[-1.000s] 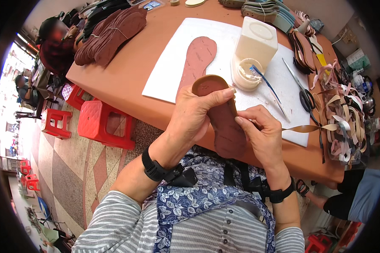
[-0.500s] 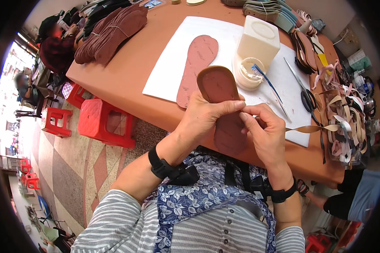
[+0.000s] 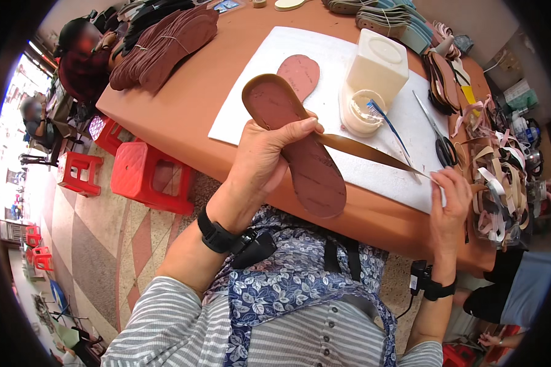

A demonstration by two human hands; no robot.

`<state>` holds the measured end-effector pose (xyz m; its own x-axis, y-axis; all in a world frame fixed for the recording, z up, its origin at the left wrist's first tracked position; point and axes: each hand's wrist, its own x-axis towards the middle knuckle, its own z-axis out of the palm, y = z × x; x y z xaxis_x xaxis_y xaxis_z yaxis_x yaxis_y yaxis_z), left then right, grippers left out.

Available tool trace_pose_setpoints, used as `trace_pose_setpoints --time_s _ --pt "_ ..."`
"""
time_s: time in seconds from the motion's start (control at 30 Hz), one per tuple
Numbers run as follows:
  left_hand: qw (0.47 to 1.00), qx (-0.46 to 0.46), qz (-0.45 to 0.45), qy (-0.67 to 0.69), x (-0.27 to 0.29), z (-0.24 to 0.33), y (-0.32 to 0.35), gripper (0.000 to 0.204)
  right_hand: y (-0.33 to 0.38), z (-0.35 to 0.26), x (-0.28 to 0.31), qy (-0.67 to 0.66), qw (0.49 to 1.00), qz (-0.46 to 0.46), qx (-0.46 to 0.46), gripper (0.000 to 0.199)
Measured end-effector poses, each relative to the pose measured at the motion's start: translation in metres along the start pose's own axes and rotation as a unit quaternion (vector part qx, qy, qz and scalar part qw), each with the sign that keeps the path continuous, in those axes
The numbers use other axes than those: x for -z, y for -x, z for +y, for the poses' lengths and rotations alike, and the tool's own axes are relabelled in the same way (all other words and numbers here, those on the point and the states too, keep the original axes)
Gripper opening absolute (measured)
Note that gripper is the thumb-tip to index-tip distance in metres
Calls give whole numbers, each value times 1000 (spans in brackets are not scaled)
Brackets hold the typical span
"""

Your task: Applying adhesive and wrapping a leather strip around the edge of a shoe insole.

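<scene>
My left hand (image 3: 268,147) grips a dark red shoe insole (image 3: 317,180), its thumb pressed on the edge near the middle. Tan edging runs around the insole's upper end. From beside that thumb a brown strip (image 3: 367,150) stretches to the right. Its far part is pinched in the fingers of my right hand (image 3: 450,192), over the table's near right side. A second, pinker insole (image 3: 300,74) lies on the white board (image 3: 242,116), partly hidden behind the held one. Behind the strip stands a cream tub of paste (image 3: 362,125) with a blue brush (image 3: 387,122) in it.
A cream square container (image 3: 379,61) stands behind the tub. Black-handled scissors (image 3: 444,147) lie at the board's right. Tangled strips (image 3: 499,189) fill the table's right edge. Stacked red insoles (image 3: 165,52) lie far left. Red stools (image 3: 144,174) stand on the floor; other people are nearby.
My right hand has moved away to the right, drawing the strip out taut from the insole. My left hand has shifted left and tilted the insole.
</scene>
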<state>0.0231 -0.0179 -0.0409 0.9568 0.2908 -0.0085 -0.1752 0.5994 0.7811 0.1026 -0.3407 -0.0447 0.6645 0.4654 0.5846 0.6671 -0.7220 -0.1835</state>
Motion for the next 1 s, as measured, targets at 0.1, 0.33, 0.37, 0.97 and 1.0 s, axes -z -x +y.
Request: trace_pose_setpoints --time_s 0.1,0.33,0.37,0.97,1.0 --pt "1000 -2 4 4 0 2 -2 19 12 26 9 3 999 12 -34 21" --pt "1000 5 -5 0 0 3 -4 20 29 40 39 -201 972 84 -88 17" --pt "1000 2 -10 -4 -1 2 -4 21 31 37 50 -265 952 51 -145 17" --pt "999 40 22 24 -10 -5 -1 22 0 -41 10 -129 991 -24 2 31" --pt "999 41 23 24 -10 -4 0 22 -3 -53 7 -163 986 -7 17 31"
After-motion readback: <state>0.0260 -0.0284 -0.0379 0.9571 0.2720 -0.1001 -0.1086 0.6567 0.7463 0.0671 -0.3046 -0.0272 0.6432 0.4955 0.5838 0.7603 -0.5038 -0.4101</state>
